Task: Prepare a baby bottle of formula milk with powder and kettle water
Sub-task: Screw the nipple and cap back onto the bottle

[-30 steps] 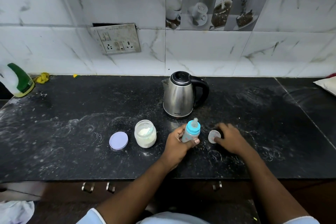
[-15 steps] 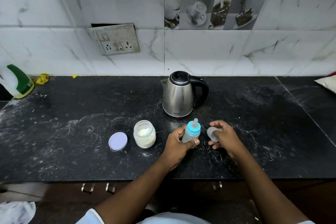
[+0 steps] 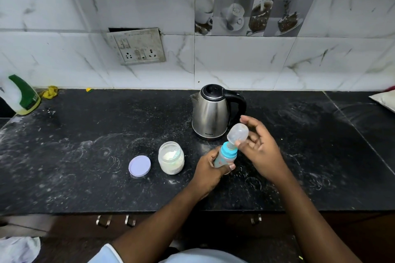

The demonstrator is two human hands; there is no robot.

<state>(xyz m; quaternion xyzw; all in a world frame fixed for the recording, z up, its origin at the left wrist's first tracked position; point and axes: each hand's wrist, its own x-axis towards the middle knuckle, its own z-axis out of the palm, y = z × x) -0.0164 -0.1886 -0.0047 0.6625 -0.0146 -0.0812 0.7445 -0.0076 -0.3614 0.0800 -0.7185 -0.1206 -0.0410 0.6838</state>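
Pale blue short sleeve on the left arm, below the countertop front edge. Same pale blue shirt front at centre below that edge. Forearms uncovered down to left hand and right hand.

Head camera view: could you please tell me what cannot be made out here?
In the head view:
- Bottle fill level: the left hand wraps its body.
- Kettle water level: the closed lid and steel wall hide it.
- Kettle label: too small to read.
- Spray bottle: cut off by the left edge.
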